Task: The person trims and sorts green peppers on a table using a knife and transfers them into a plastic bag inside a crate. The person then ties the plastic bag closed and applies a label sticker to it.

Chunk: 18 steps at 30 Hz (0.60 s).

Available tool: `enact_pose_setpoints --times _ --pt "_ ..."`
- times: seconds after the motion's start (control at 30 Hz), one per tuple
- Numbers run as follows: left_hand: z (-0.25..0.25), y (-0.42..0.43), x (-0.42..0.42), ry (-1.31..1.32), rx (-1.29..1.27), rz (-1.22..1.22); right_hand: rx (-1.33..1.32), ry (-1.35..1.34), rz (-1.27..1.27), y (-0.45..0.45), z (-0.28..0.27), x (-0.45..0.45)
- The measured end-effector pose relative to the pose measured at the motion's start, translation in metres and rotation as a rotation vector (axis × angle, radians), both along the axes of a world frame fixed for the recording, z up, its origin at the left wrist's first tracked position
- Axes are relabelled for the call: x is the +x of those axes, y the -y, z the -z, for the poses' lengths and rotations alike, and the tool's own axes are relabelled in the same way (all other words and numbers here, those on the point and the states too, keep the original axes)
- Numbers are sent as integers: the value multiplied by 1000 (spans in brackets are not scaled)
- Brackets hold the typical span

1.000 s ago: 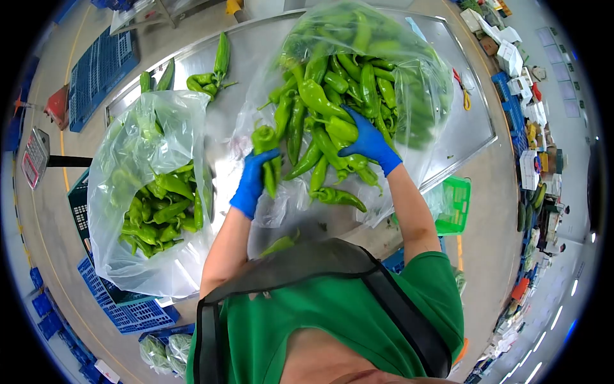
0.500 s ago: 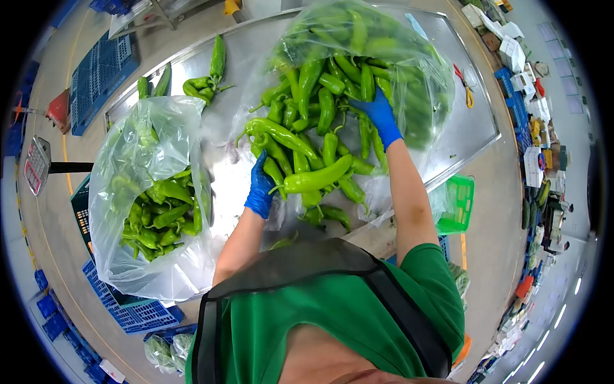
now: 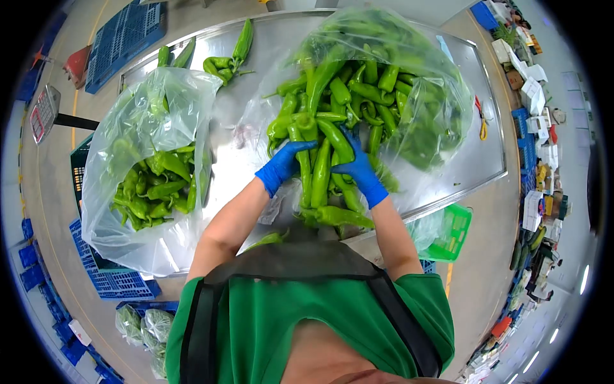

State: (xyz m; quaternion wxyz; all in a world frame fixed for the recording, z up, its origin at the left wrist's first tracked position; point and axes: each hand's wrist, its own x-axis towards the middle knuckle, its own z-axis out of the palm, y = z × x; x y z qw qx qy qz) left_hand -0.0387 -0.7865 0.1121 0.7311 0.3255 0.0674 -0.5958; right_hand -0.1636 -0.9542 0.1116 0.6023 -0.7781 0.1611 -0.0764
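Long green peppers [image 3: 321, 173] lie heaped at the mouth of a large clear plastic bag [image 3: 430, 118], which holds many more. My left hand [image 3: 281, 169], in a blue glove, grips peppers from the left side of the heap, some fingers hidden beneath them. On the other side my right hand [image 3: 362, 171], also blue-gloved, closes on peppers, its thumb and fingers against a long curved one. The two hands face each other with several peppers between them. Loose peppers [image 3: 342, 217] lie below, near the apron.
To the left stands another clear bag [image 3: 105, 211] with green peppers inside. A few peppers [image 3: 242, 45] rest on the metal table [image 3: 243, 109] at the back. Scissors [image 3: 481, 118] lie at the right. A green crate [image 3: 454, 233] and a scale display [image 3: 45, 114] flank the table.
My right hand has come down and left out of the bag's mouth. My left hand has moved up and right, so the hands are closer together. The peppers between them have shifted.
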Motion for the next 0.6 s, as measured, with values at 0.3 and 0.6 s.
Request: enact_pose_setpoints --times 0.3,0.6 --pt "-5 -33 -23 158 -149 -210 347 15 319 30 -30 -17" --pt "-63 -188 -21 367 -75 -848 587 -68 -226 -97 -100 11"
